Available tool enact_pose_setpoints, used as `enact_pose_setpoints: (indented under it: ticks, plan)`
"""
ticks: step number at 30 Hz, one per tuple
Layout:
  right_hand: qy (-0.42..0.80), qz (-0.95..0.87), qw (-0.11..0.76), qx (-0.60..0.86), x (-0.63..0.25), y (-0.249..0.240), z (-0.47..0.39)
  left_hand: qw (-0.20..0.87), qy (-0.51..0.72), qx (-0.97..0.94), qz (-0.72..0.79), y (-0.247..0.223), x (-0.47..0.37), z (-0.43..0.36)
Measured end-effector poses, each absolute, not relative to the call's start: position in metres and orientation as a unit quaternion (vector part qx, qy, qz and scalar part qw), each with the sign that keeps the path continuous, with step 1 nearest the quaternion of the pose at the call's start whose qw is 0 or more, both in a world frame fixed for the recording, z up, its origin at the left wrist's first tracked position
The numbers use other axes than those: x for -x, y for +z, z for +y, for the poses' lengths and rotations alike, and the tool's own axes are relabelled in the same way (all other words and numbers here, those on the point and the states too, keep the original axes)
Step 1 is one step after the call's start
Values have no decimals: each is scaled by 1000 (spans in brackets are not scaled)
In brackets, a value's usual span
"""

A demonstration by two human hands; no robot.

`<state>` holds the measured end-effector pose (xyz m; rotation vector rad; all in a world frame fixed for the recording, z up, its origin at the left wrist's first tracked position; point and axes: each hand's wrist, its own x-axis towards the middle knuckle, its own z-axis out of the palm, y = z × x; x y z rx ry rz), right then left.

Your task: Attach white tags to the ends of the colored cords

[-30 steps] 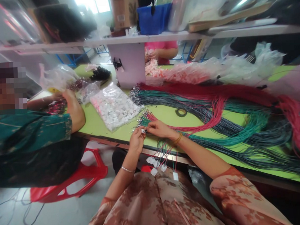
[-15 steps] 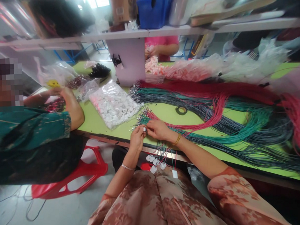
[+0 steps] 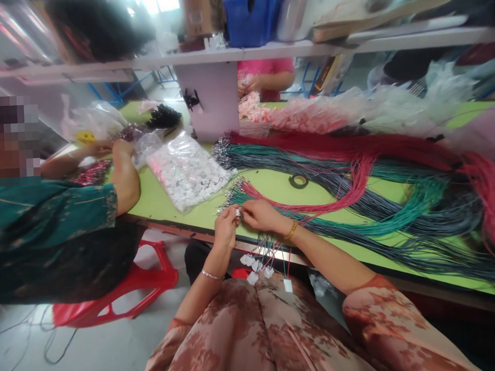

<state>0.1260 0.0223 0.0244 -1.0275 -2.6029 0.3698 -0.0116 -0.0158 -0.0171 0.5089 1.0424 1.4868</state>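
Note:
My left hand (image 3: pixel 227 224) pinches a small white connector (image 3: pixel 238 212) at the front edge of the green table (image 3: pixel 199 216). Close against its right side, my right hand (image 3: pixel 260 214) has its fingers pressed together; what they hold is too small to make out. Just behind both hands lie the metal-tipped ends of red and green wires (image 3: pixel 314 209). Several white connectors (image 3: pixel 268 272) hang on thin wires below the table edge, in front of my body. A clear bag of white connectors (image 3: pixel 189 174) rests to the left of the wires.
Long bundles of dark red wires (image 3: pixel 331 143) and black wires (image 3: pixel 296 169) cross the table. A roll of black tape (image 3: pixel 298 181) lies between bundles. At the left, a person in a green sleeve (image 3: pixel 68 207) works beside a red stool (image 3: pixel 124 289). A shelf (image 3: pixel 209 57) spans the back.
My hands have barely moved; a slight gap now shows between my right fingertips and the connector. The hand of the person at the left has shifted right.

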Motion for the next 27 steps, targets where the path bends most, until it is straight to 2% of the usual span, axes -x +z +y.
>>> enact_pose_setpoints:
  ticks: [11,15,17,19,22,25,27]
  plan:
    - [151,-919,147,333,-126,31,17,564,660,-203,453,-17,7,-24]
    - [160,-910,148,352,-127,31,17,533,647,-254,483,-17,6,-25]
    - [220,-900,163,339,-131,32,20,474,642,-312,515,-15,3,-34]
    - [311,-875,191,318,-136,33,26,362,642,-414,534,-11,-4,-53]
    - [380,-844,224,305,-137,32,31,212,570,-668,428,-4,-20,-88]
    - [316,-873,191,318,-127,25,24,202,386,-871,227,9,-30,-113]
    - [243,-889,159,355,-119,20,15,212,353,-889,203,22,-25,-119]
